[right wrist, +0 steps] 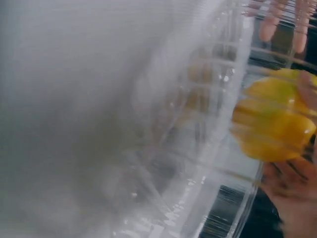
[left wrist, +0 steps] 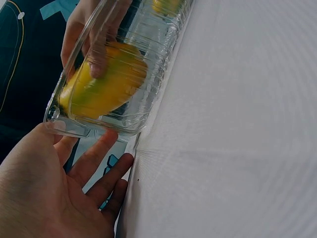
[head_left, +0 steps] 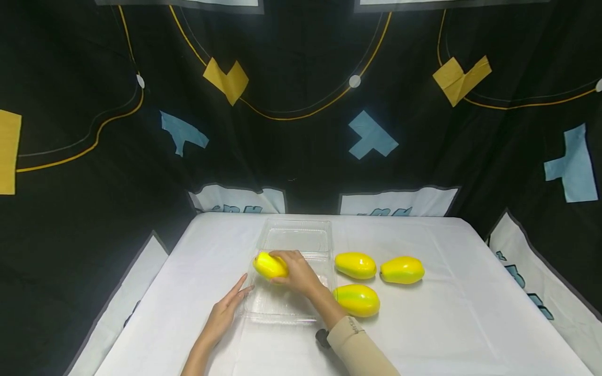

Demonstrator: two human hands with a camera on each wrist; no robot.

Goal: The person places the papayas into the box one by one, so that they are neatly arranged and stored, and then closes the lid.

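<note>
A clear plastic clamshell box [head_left: 277, 309] lies opened out on the white table, its lid [head_left: 296, 237] folded away to the far side. My right hand [head_left: 297, 272] grips a yellow papaya [head_left: 269, 265] with a green tinge, over the left part of the box's base. Through the clear wall in the left wrist view, the same papaya [left wrist: 116, 87] appears with fingers on it. My left hand [head_left: 223, 313] is at the box's left edge, fingers spread and fairly straight; its thumb and a fingertip touch the rim in the left wrist view. The right wrist view is partly blurred.
Right of the box lie more papayas: one at the back [head_left: 356, 265], one farther right [head_left: 402, 270] and one nearer [head_left: 362, 300], partly behind my right forearm. A small black round object [head_left: 322, 338] is beside the right sleeve. Dark cloth [head_left: 301, 156] hangs behind the table.
</note>
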